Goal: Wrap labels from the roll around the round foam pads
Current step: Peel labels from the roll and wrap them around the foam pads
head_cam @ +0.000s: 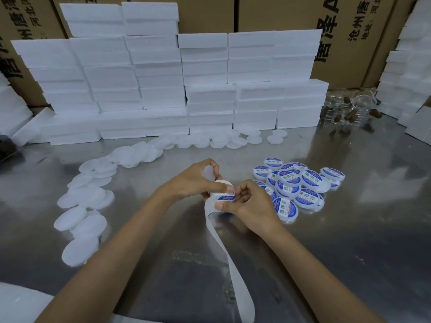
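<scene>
Bare foam pads [86, 206]: a loose trail of plain white discs is seen lying along the table's left side and curving toward its far edge. They are judged very light and soft, easily dented, so the rim is best taken between thumb and fingertips with little pressure.

Table [349, 252]: a shiny metal top, on which such light discs are judged likely to slide at a nudge.

Foam blocks [163, 78]: white slabs are stacked along the far edge, in front of printed cartons [338, 31].

Left hand [196, 180]: its grip is closed; a white foam pad [208, 172] is held by curled fingers, while the thumb is pressed on the label roll [221, 190] below it.

Backing strip [224, 250]: a thin, limp white ribbon is seen hanging from the roll toward the table's near edge. It is judged floppy and prone to twist, so control is better kept at the roll than on the tail.

Blue label [225, 198]: an oval sticker is seen on the roll between the two thumbs. It is judged thin and tacky, best lifted by one edge only.

Right hand [247, 201]: its grip is pinched, thumb and curled fingers meeting at the label's edge.

Labelled pads [300, 185]: a heap of finished discs is seen right of the hands, near the table's middle.

Clear jars [347, 108]: a cluster with brown stoppers is seen at the far right corner.
</scene>
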`<control>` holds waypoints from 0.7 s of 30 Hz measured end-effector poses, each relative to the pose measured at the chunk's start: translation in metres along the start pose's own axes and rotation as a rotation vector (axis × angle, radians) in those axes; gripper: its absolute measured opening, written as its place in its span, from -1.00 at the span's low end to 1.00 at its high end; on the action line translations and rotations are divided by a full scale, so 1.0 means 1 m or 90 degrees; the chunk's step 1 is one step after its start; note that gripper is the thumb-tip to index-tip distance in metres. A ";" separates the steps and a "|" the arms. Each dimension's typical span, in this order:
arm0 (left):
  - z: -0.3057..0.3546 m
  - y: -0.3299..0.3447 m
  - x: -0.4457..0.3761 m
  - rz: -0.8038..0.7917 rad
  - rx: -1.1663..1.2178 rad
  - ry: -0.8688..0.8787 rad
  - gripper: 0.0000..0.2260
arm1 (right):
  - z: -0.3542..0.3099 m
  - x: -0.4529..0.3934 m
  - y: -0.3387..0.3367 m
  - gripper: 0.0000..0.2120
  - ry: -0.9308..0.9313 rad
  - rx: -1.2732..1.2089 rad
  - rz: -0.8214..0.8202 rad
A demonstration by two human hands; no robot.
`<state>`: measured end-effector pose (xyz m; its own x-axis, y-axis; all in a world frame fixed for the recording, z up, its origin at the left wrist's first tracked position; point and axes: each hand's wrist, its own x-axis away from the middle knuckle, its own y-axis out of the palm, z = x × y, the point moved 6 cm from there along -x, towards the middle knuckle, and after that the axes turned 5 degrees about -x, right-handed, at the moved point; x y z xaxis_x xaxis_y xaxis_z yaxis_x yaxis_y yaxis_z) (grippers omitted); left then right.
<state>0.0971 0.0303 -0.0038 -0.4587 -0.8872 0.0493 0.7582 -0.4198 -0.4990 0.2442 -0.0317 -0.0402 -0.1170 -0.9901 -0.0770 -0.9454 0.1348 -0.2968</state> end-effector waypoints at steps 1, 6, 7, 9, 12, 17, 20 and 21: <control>-0.001 0.000 0.000 0.004 0.001 0.002 -0.61 | 0.000 0.000 0.000 -0.58 -0.004 0.003 0.003; -0.003 0.000 -0.001 0.017 0.014 0.008 -0.62 | -0.002 0.001 0.000 -0.63 -0.028 0.020 -0.001; -0.004 -0.001 -0.001 0.016 0.016 0.008 -0.61 | -0.003 0.002 0.000 -0.63 -0.030 0.026 -0.007; -0.004 -0.001 -0.001 0.013 0.012 0.009 -0.60 | -0.006 0.002 -0.001 -0.61 -0.022 0.015 -0.041; -0.005 -0.002 -0.001 0.010 0.016 0.015 -0.61 | -0.007 0.002 -0.005 -0.56 0.011 -0.052 -0.137; -0.005 -0.001 0.002 0.016 0.035 0.020 -0.54 | -0.006 0.001 -0.010 -0.69 0.011 -0.078 -0.118; -0.006 -0.001 0.004 0.026 0.039 0.011 -0.51 | -0.005 0.000 -0.010 -0.76 0.015 -0.071 -0.073; -0.007 -0.001 0.004 0.031 0.045 0.008 -0.52 | -0.004 0.000 -0.011 -0.78 0.018 -0.072 -0.061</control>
<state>0.0913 0.0286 -0.0091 -0.4267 -0.9042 0.0150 0.8098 -0.3894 -0.4388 0.2533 -0.0331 -0.0332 -0.0321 -0.9991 -0.0260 -0.9808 0.0365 -0.1916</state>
